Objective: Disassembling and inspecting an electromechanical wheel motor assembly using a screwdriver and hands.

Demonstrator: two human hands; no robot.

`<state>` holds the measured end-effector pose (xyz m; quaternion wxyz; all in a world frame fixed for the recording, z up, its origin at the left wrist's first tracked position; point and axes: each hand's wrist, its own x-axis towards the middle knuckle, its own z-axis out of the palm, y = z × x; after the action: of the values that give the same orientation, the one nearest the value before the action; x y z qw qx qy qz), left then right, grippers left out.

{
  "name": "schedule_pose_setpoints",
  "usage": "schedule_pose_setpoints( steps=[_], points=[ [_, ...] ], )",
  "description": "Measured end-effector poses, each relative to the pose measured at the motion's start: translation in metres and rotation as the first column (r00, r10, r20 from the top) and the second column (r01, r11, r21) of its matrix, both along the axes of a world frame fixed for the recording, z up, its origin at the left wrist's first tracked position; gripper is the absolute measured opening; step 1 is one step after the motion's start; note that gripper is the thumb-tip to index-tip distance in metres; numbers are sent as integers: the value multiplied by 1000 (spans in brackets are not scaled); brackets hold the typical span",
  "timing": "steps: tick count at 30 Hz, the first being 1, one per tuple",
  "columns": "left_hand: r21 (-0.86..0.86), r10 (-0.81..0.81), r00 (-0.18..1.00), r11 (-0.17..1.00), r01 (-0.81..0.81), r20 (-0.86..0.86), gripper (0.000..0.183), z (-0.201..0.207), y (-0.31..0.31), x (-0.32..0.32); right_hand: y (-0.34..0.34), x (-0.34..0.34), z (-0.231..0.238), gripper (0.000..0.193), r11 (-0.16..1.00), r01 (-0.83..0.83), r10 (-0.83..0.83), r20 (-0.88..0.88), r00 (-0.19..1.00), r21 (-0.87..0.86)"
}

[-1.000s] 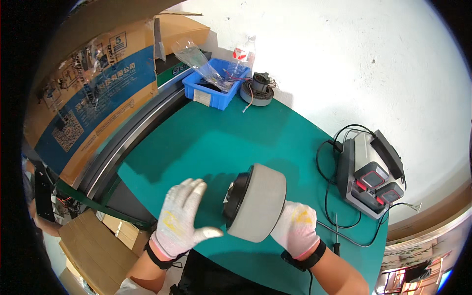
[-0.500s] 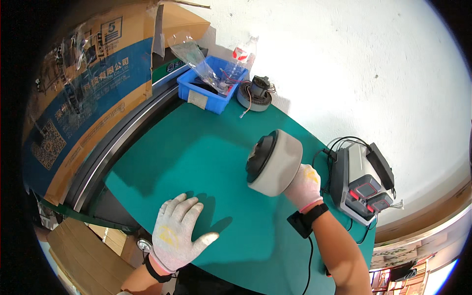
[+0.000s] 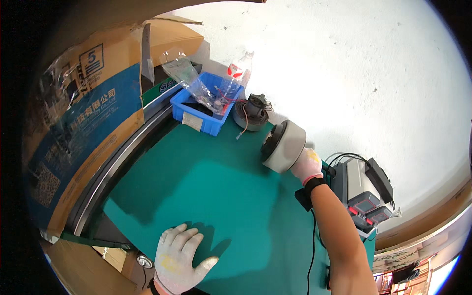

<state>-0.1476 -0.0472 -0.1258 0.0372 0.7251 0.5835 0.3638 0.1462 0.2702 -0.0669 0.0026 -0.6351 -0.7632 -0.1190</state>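
Nearest: left hand, gloved, palm down over the near edge of the green tabletop, fingers spread and slightly bent, thumb out to the right; can't tell if the fingertips touch the surface. Cardboard sits below the edge on that side. Right forearm crosses the right part of the table, with a black cable hanging from the wrist unit and running to the bottom of view just left of the arm. Wide green stretch between the left hand and everything farther up, so side-to-side room there is good. Left table edge runs diagonally beside a metal rail; the big printed cardboard box walls off that side. Right hand, gloved, grips the grey drum-shaped part from its right side, fingers mostly hidden behind it. Part is tilted, black face to the left, close to the wall-side edge; can't tell if it clears the table. Tighter up there: boxy grey-and-black unit just right of the wrist, similar round part with wires near on the left. Beyond that, blue bin in the far corner, clear bag and bottle in it, then white wall.
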Motion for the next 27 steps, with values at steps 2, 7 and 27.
schedule_pose_setpoints(
  steps=[2, 7, 27],
  points=[
    [11, 23, 1000, 1000, -23, 11, 53, 6, -4, -3, 13, -4, 1, 25, 1000, 14, -13, -45, 999, 14],
    [11, -5, 1000, 1000, 5, 29, 46, 14, -3, 0, 54, 20, -2, 25, 996, 41, -33, -93, 995, 76],
    [-34, 67, 998, 997, -66, 21, 50, -2, -9, 5, 34, 13, -10, 24, 999, 5, 1, -138, 990, 46]
  ],
)
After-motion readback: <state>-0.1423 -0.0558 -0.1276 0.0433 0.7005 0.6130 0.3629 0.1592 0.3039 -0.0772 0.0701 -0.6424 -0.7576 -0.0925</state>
